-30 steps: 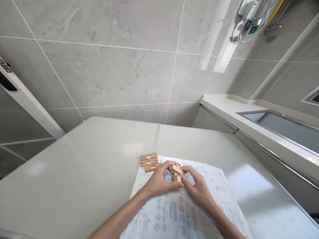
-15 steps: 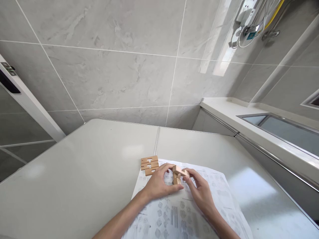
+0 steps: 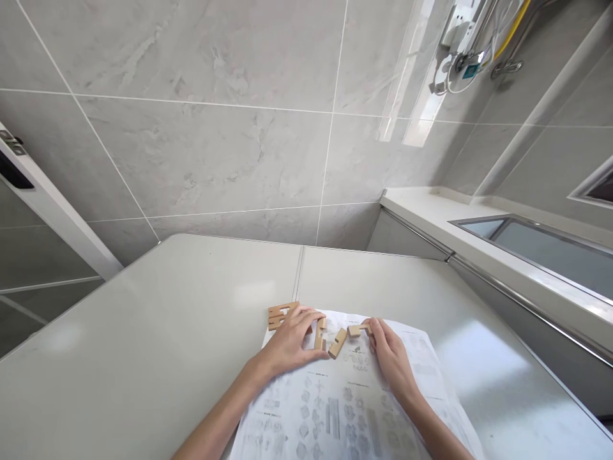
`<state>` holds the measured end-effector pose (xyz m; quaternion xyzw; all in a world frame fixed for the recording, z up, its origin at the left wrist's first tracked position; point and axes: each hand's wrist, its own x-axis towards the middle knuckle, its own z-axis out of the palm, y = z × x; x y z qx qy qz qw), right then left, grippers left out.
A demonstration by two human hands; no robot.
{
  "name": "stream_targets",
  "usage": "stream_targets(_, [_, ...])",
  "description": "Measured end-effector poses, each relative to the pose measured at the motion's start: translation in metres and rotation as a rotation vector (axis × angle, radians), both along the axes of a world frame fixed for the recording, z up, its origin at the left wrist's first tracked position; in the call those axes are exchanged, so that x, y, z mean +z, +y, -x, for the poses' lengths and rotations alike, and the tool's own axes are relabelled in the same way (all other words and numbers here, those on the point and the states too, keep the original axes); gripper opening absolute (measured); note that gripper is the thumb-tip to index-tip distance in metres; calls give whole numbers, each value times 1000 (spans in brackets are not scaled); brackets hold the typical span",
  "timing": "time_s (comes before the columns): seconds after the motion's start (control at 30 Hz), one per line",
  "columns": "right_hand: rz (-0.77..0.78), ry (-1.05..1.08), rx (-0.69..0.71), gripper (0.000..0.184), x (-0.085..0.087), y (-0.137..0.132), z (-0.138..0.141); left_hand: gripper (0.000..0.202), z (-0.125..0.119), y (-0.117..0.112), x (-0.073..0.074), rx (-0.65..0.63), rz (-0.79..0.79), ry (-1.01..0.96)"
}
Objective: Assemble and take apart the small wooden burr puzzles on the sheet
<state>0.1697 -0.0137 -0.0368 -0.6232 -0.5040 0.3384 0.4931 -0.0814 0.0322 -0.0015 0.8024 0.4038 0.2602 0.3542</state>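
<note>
My left hand is closed around a notched wooden block, its thumb at the near end and fingers at the far end. Between my hands, a second notched wooden block lies slanted over the printed sheet, close to the left thumb. My right hand pinches a third notched wooden block by its right end. Behind the left hand, flat wooden pieces with slots lie at the sheet's upper left corner, partly covered by that hand. Under everything spreads the printed paper sheet with small diagrams.
The white table has a seam running toward the tiled wall. At right stands a counter with a metal rail and a sink-like inset. Pipes and cables hang at upper right. A white door frame is at left.
The wooden blocks held together earlier are now apart. My left hand has moved left with one, my right hand slightly right with another, and a third lies between them.
</note>
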Motion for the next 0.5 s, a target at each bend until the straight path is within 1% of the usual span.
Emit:
stream_targets(0.07, [9, -67, 45, 56, -2, 0, 0, 68, -1, 0, -3, -68, -73, 23])
stream_targets(0.13, [-4, -144, 95, 56, -3, 0, 2, 69, -3, -2, -6, -108, -123, 37])
stream_targets(0.27, [-18, -259, 166, 50, -7, 1, 5, 67, -9, -6, -10, -120, -209, 99])
stream_targets(0.4, [-1, -305, 152, 44, -13, 2, 6, 69, -12, -8, -11, -138, -287, 173])
stream_targets(0.5, [-22, -334, 134, 40, -17, 2, 7, 75, -13, -9, -11, -142, -329, 180])
